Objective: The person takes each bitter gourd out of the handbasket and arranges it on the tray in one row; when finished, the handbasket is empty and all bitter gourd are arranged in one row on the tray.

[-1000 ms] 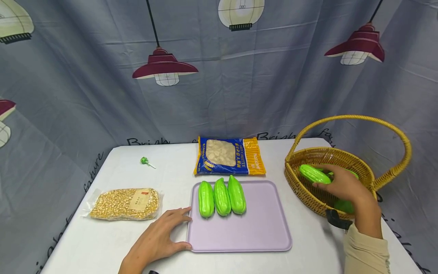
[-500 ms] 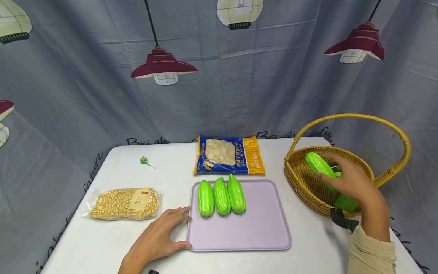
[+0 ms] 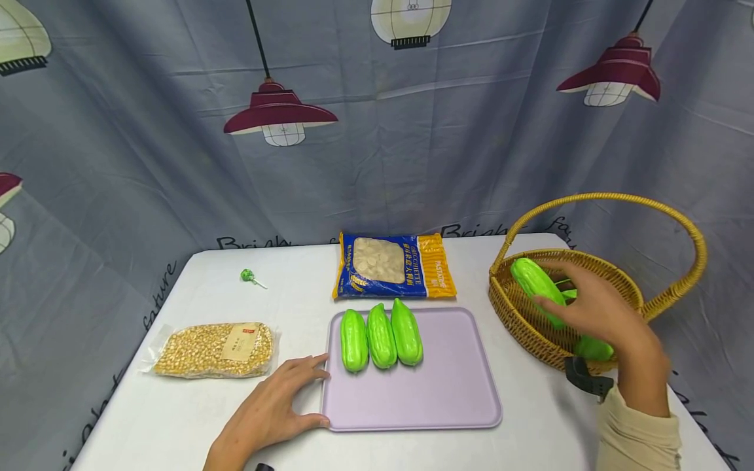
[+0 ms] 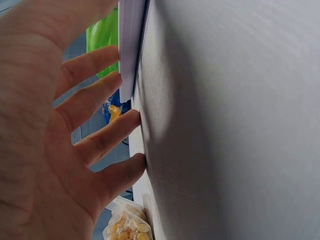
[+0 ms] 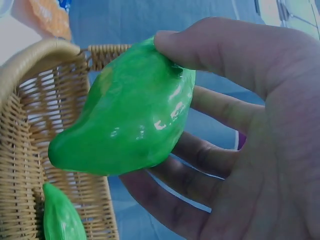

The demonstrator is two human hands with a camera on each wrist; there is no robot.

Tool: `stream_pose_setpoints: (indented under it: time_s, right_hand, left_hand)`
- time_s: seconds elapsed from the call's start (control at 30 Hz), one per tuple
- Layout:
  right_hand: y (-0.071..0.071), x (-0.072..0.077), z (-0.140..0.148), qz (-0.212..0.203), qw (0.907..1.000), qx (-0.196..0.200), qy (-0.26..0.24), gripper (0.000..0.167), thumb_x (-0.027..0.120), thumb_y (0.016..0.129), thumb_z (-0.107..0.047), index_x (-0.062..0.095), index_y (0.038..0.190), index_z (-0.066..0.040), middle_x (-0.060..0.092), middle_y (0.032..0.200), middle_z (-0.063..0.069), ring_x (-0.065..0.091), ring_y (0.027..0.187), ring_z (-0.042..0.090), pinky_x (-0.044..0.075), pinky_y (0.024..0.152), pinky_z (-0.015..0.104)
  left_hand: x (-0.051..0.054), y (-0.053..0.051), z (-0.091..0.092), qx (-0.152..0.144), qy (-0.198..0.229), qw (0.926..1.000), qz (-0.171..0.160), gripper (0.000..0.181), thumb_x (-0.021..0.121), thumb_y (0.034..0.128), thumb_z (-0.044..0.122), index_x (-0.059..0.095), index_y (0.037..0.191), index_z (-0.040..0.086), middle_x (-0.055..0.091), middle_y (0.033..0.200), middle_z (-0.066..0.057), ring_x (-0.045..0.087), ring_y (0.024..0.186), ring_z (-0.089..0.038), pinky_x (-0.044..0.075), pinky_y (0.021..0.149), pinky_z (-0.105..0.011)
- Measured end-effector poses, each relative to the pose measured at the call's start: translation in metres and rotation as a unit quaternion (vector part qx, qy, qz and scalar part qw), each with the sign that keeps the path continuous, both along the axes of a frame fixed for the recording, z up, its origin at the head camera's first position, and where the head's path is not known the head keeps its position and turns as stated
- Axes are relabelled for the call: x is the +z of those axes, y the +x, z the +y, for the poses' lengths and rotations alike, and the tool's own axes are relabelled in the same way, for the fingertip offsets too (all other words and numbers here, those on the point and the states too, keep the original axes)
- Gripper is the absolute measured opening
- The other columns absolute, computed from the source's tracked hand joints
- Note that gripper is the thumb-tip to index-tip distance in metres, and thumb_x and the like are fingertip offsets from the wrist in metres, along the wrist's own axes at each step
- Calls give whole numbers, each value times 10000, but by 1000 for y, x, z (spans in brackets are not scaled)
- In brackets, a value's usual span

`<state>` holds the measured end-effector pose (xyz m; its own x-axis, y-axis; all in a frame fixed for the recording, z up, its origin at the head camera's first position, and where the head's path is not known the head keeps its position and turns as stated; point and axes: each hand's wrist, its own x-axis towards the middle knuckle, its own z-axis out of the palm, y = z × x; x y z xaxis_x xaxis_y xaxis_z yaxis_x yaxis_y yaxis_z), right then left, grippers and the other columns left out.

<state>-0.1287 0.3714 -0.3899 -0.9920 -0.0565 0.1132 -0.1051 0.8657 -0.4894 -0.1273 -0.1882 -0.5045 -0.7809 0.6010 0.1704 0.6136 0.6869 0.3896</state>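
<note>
My right hand (image 3: pixel 595 307) grips a glossy green bitter melon (image 3: pixel 533 282) over the wicker basket (image 3: pixel 518 333). In the right wrist view, thumb and fingers hold that bitter melon (image 5: pixel 127 110) by one side, its pointed end free. Another bitter melon (image 3: pixel 593 348) lies in the basket, partly hidden by my wrist. My left hand (image 3: pixel 273 402) lies beside the lilac tray (image 3: pixel 453 373), thumb and fingertips against its left edge. Three bitter melons (image 3: pixel 381 337) stand side by side on the tray's upper left. The left wrist view shows spread, fairly straight fingers (image 4: pixel 107 137).
A blue and yellow pasta bag (image 3: pixel 394 266) lies behind the tray. Left of it are a green lollipop (image 3: pixel 247 275) and a clear bag of corn kernels (image 3: pixel 215 351). The basket's tall handle (image 3: pixel 601 197) arches above my right hand. A grey curtain hangs behind the white table.
My right hand has raised the bitter melon within the basket, shifting right and then back left, and the melon has tilted more steeply. My left hand stays at the tray.
</note>
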Motion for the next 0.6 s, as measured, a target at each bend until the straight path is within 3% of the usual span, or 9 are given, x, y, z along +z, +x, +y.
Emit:
stream_pose_setpoints:
  time_s: [0.27, 0.6]
  right_hand:
    - [-2, 5, -18, -38, 9998, 190, -62, 705, 810, 978, -342, 516, 1547, -47, 645, 1401, 245, 651, 1188, 449, 570, 920, 664]
    - [-10, 0, -38, -150, 9985, 516, -124, 662, 804, 983, -369, 566, 1517, -58, 622, 1476, 208, 667, 1193, 414, 573, 950, 631]
  left_hand:
    - [-1, 0, 0, -26, 8, 10000, 93, 670, 873, 772, 675, 731, 1299, 288, 558, 1599, 123, 570, 1415, -205, 573, 1082, -468]
    - [-1, 0, 0, -18, 9, 10000, 33, 669, 861, 779, 687, 727, 1301, 291, 552, 1604, 126, 567, 1417, -201, 567, 1092, -471]
